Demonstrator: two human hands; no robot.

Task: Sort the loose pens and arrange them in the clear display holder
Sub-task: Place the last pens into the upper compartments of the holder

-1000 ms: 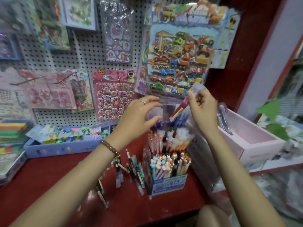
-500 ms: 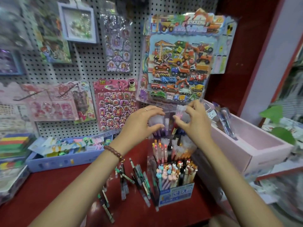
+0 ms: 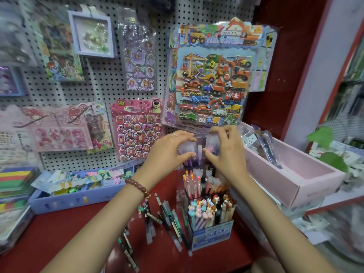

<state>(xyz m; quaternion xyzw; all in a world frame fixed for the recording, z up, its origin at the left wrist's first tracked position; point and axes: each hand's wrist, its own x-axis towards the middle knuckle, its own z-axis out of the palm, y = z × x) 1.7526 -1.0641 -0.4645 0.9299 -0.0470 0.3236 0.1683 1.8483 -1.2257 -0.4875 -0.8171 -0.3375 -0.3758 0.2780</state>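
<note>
Fingers (image 3: 184, 135) on both hands are curled round the top pens (image 3: 199, 149) in the back tier of the holder (image 3: 180, 195). The left hand (image 3: 167, 152) is on the purple ones and the right hand (image 3: 228, 154) is on the pinkish ones. It's blurry there, so I can't tell how hard they're squeezing.

Looks to me like the squaring-up bit. I'd bunch each colour gently, push straight down so the tips seat, and keep the wrists high, because the mid pens (image 3: 194, 184) stand right under them and would tip easily.

The holder's tiers, going forward:
- **Back:** purple and pink pens.
- **Middle:** orange and pink pens with clear caps.
- **Front:** animal pens (image 3: 210, 210), packed tight.

Plenty of loose pens (image 3: 163, 219) lie on the counter (image 3: 59, 243) just left of the holder, so it's nowhere near done. The pink box (image 3: 307, 186) on the right has some packaged bits, and the blue tray (image 3: 74, 201) on the left is full of ribbony stuff.
</note>
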